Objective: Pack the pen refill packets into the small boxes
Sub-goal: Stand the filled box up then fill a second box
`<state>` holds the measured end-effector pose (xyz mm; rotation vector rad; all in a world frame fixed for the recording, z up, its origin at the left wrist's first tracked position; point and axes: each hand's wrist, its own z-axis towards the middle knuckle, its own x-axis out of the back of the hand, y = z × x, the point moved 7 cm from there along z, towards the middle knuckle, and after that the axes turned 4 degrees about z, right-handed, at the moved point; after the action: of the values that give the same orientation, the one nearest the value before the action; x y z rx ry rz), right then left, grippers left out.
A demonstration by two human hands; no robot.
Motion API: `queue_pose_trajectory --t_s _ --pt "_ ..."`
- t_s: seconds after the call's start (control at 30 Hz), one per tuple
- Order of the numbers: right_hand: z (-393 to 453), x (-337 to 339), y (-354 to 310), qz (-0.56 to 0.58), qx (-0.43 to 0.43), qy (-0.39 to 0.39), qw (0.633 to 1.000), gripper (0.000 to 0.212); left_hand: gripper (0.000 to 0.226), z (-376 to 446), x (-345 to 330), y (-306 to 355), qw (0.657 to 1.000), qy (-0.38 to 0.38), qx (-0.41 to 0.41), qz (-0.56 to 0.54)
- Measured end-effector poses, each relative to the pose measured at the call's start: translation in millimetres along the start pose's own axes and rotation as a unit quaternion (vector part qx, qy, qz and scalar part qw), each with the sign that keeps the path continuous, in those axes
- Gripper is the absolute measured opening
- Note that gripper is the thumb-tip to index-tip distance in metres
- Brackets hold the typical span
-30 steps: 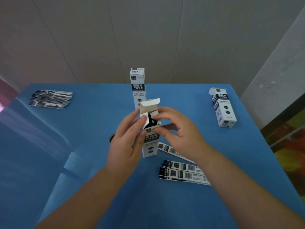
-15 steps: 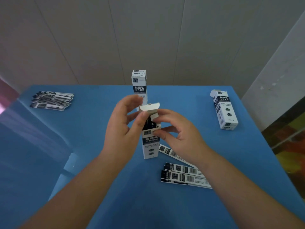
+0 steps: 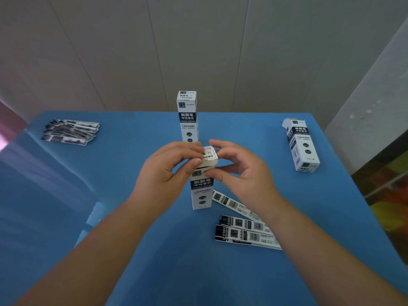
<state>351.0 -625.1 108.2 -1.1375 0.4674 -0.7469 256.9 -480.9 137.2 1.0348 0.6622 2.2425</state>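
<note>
Head view: upright box mid-table.
Left hand: fingers pinch the top flap.
Right hand: pinches box top (contents hidden).
Packets: partly under right forearm.

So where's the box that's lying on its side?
The lying box is at the table's far right edge, well apart from the two upright boxes: the one held in both hands and the one behind it.

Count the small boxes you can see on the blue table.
3: one upright at the back, one upright in the middle held by both hands, one lying flat at the right. None seems hidden.
</note>
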Motion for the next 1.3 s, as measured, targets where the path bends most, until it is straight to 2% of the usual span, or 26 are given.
queue_pose_trajectory --t_s 0.13,0.2,0.3,0.63,0.87,1.0,1.07,1.17,1.23,1.3 --pt "1 0 -7 -0.051 0.022 -0.009 0.998 0.032 0.015 1 0 1 1.000 -0.005 -0.006 0.004" --pt "2 -1 -11 -0.089 0.052 -0.020 0.994 0.027 0.016 2 1 4 1.000 -0.002 -0.012 0.009" --pt "2 -1 -15 -0.090 0.066 -0.024 0.994 0.018 0.013 4 3 7 1.000 0.002 -0.018 0.016" --pt "8 -3 -20 -0.069 0.021 -0.041 0.997 0.008 0.011 1 1 5 0.999 -0.022 -0.041 0.026" --pt "17 -9 -25 -0.085 -0.025 -0.073 0.993 0.020 0.009 5 2 3 0.999 -0.032 -0.036 -0.014" --pt "18 -9 -25 -0.127 -0.002 -0.111 0.986 0.008 0.016 6 -1 2 0.998 -0.046 -0.035 0.011" --pt "15 -10 -20 -0.130 -0.009 -0.139 0.982 0.010 0.015 3 -4 3 0.997 -0.053 -0.040 0.030" --pt "11 -8 -13 -0.111 0.004 -0.135 0.985 0.008 0.012 -4 -5 -2 0.998 -0.055 -0.031 0.001" --pt "9 -7 -9 -0.106 0.020 -0.121 0.987 0.010 0.022 -13 -9 -10 0.999 -0.046 -0.020 -0.009" --pt "6 -5 -3 -0.106 0.014 -0.100 0.989 0.023 0.047 -26 -18 -24 0.997 -0.049 0.042 -0.049"
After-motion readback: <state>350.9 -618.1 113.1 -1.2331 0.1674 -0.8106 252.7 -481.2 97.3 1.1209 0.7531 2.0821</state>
